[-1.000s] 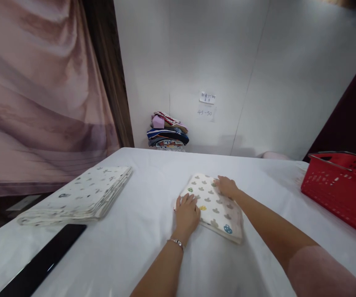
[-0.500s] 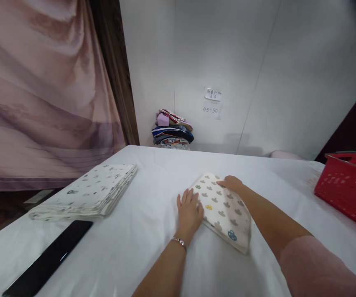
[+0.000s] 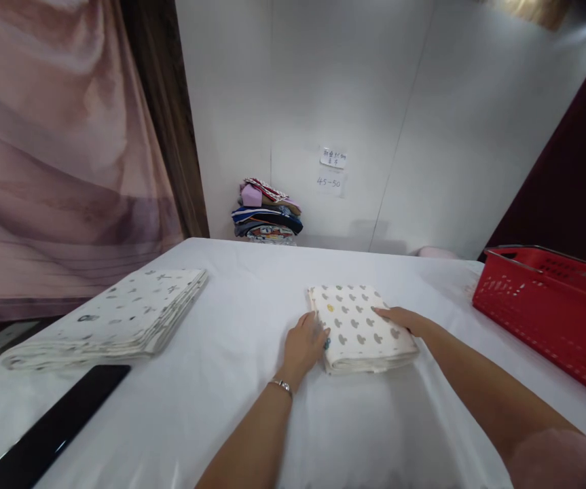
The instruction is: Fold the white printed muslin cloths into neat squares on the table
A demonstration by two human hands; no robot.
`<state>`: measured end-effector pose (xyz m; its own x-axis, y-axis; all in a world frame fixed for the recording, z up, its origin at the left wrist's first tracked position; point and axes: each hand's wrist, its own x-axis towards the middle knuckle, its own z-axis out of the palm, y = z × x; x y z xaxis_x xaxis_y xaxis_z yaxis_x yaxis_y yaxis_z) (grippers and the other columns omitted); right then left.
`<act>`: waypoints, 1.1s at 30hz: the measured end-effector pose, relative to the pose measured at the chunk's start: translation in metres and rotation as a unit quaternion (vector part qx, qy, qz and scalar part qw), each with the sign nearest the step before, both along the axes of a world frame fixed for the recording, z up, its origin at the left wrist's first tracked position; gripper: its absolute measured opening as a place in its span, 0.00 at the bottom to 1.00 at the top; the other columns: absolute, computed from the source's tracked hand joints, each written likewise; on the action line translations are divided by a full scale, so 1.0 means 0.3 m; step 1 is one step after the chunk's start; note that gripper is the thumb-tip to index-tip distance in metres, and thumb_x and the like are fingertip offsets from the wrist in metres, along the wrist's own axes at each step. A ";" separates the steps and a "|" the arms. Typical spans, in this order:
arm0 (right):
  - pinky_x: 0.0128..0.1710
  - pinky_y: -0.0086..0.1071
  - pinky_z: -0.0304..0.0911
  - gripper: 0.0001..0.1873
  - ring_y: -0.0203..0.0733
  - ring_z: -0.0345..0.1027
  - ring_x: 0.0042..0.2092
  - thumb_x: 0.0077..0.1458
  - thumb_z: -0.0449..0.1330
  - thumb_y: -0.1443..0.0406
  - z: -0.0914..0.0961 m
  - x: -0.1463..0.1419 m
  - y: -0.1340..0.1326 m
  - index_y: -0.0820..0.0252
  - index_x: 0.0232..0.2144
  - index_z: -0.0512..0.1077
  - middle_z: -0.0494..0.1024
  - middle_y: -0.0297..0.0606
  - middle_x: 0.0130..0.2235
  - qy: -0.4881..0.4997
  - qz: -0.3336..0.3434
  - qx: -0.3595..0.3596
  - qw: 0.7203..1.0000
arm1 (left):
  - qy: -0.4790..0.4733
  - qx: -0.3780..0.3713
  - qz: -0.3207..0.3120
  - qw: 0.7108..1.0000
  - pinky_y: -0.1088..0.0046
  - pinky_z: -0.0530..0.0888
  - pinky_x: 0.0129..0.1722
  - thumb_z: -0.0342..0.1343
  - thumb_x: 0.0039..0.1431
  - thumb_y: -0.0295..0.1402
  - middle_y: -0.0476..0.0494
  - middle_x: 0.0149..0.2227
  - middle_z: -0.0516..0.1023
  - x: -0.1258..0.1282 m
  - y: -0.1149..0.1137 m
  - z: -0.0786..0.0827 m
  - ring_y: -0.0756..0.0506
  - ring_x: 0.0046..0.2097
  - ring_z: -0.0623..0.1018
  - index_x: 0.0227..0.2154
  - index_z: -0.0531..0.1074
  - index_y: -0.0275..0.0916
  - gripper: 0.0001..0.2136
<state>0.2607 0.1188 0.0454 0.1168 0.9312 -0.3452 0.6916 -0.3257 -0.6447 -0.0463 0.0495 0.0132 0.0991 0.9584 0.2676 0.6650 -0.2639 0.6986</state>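
A folded white cloth (image 3: 356,322) with grey mushroom-like prints and a few coloured ones lies on the white-covered table (image 3: 231,380), its layered edge facing me. My left hand (image 3: 303,346) is closed around its left side, thumb lying over the near left part. On the opposite side, my right hand (image 3: 403,319) grips the right edge, with a finger stretched onto the top layer. The fingertips beneath the edges are hidden. A bracelet (image 3: 282,386) circles my left wrist.
Another folded white cloth (image 3: 119,309) with dark prints sits at the left, beyond a black flat device (image 3: 53,431). A red basket (image 3: 547,312) stands at the right. Behind the table rises a stack of folded fabrics (image 3: 267,216) against the wall, near paper signs (image 3: 331,182).
The mushroom-print cloth has been turned on the table, so its edges lie squarer to me. My right hand has shifted from its far edge to its right edge. The view has swung right.
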 end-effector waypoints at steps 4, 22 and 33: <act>0.46 0.44 0.64 0.39 0.55 0.68 0.47 0.46 0.54 0.40 -0.003 -0.009 -0.065 0.64 0.49 0.68 0.74 0.53 0.47 -0.056 0.013 -0.037 0.998 | -0.023 -0.017 -0.006 1.000 0.68 0.66 0.50 0.52 0.53 0.40 0.43 0.53 0.69 0.001 -0.001 -0.005 0.43 0.49 0.72 0.57 0.60 0.42 0.27; 0.60 0.50 0.32 0.33 0.49 0.32 0.65 0.60 0.39 0.49 0.008 -0.210 -0.161 0.56 0.62 0.51 0.44 0.42 0.65 -0.328 0.228 0.152 0.904 | -0.010 -0.012 -0.027 1.000 0.68 0.64 0.54 0.50 0.52 0.31 0.45 0.55 0.68 0.003 0.005 -0.007 0.44 0.52 0.69 0.53 0.66 0.40 0.23; 0.60 0.47 0.35 0.29 0.47 0.34 0.65 0.62 0.36 0.57 -0.056 -0.549 0.052 0.64 0.62 0.48 0.45 0.45 0.65 -0.257 0.271 0.210 0.904 | 0.023 0.011 -0.031 0.999 0.68 0.63 0.53 0.50 0.52 0.31 0.45 0.52 0.70 0.009 0.005 -0.007 0.44 0.53 0.69 0.51 0.67 0.42 0.21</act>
